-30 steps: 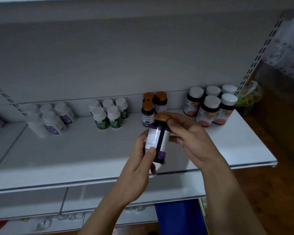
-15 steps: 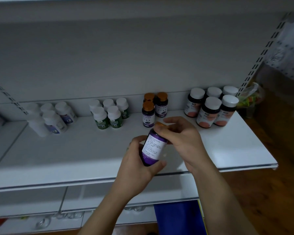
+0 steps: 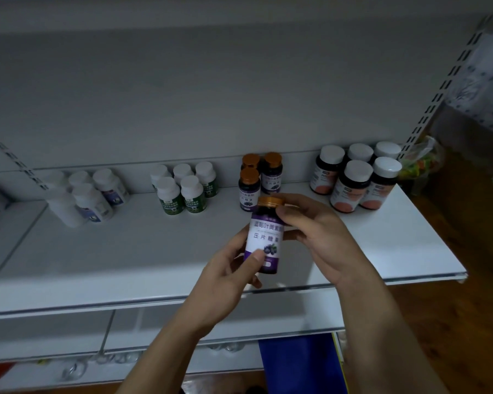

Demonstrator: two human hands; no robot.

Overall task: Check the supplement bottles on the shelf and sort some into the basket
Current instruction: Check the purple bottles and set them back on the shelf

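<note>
A shop: white metal shelving [image 3: 125, 251] on slotted uprights [image 3: 450, 81], with supplement bottles [image 3: 353, 180] grouped by kind.

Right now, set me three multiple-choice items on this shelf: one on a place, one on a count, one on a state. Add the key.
1. Where on the shelf do the pink-labelled bottles stand?
A. its left end
B. its right end
C. its front edge

2. How many orange-capped bottles stand on the shelf, the held one aside?
A. two
B. three
C. five

3. How is the purple-labelled bottle?
A. lying on the shelf
B. uncapped
C. capped, held in both hands

Key:
1 B: they cluster at the right end.
2 B: three stand behind the held one.
3 C: the left hand grips its base and the right hand its top, cap on.
</note>
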